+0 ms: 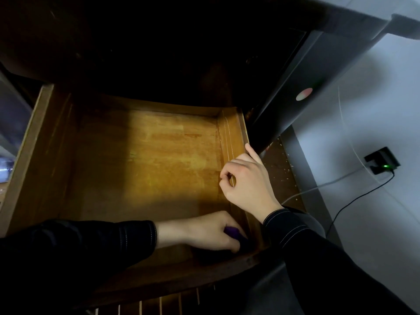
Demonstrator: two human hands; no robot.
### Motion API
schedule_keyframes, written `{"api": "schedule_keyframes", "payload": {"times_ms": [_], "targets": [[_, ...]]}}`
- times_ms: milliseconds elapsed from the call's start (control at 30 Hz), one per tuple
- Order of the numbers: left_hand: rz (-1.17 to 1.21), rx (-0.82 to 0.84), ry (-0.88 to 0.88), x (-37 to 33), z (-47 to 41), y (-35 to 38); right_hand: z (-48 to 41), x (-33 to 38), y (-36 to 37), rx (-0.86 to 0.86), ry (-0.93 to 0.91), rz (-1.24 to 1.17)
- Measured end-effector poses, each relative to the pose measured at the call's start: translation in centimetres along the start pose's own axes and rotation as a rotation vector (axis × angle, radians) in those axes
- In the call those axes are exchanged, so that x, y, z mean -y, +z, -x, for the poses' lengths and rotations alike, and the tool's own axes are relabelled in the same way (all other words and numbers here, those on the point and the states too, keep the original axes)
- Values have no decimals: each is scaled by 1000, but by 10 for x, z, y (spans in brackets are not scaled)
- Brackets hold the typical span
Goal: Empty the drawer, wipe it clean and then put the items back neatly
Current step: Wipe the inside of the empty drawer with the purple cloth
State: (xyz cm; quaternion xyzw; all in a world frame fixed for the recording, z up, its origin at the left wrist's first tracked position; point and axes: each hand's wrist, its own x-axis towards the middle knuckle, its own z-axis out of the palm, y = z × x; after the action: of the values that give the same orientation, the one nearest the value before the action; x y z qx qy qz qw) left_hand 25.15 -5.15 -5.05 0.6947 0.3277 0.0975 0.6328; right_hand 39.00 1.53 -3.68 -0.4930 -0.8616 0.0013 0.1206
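**Dim room: drawer (159, 155) emptied, wiping under way**

Nearest, front right corner: left hand (204, 230) clamped on a small purple thing (230, 231), likely the wiper. Just beyond, right hand (245, 180) on the right wall, fingers loosely curled; gripping or resting, cannot tell. Farther in, bare wooden floor. Emptying judged done, wiping in hand, refilling left; items out of view.

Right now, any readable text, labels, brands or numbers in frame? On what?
No text can be read.
The round sticker on the dark panel: blurred, no letters to make out.
The black box with green light: no legible marking.
The drawer: bare wood, no print.
The purple thing in the left hand: no print visible.
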Motion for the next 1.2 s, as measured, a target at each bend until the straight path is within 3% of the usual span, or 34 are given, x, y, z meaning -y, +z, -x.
{"api": "schedule_keyframes", "payload": {"times_ms": [133,233,467,600,767,967,1067,1200], "targets": [[37,-87,161,-9,5,1,-1,-1,0,-9,-7,-20],[42,-158,165,-7,5,6,-1,0,0,-14,-6,-29],[151,-111,210,1,5,6,0,0,1,-31,-6,-39],[130,-109,173,9,-2,8,0,-1,2,-22,-1,-24],[-136,-49,26,24,-5,6,0,1,0,2,4,-9],[89,-57,202,13,1,3,-1,0,-1,-5,2,-19],[82,-49,137,20,-3,3,-1,1,-2,4,3,-6],[-108,50,20,31,-6,2,0,2,-1,10,11,0]]}}
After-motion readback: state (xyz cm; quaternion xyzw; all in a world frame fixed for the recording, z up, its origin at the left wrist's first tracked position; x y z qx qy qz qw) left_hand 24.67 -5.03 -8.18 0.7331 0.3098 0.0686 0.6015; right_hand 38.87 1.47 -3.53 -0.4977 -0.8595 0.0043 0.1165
